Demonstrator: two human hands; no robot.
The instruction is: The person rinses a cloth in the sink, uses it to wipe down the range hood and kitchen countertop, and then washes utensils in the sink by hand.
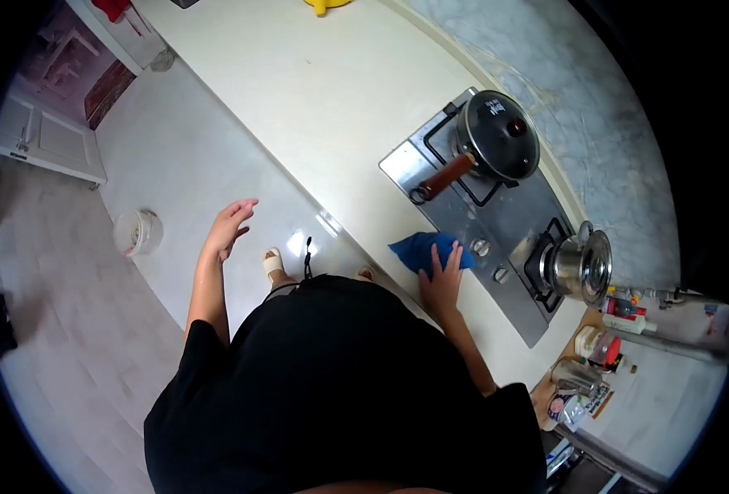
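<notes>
My right hand (442, 281) presses a blue cloth (421, 250) against the front edge of the gas stove (496, 235), beside its two knobs. Part of the cloth lies on the pale countertop (323, 107). The fingers are stretched over the cloth, and its far side is partly hidden under them. My left hand (231, 229) hangs in the air over the floor, away from the counter, with loosely bent fingers and nothing in it.
A lidded pan (498, 136) sits on the far burner, its wooden handle (447, 177) pointing over the stove front. A steel pot (582, 265) stands on the near burner. Jars and a metal jug (577, 377) are at the right. A white bucket (137, 231) is on the floor.
</notes>
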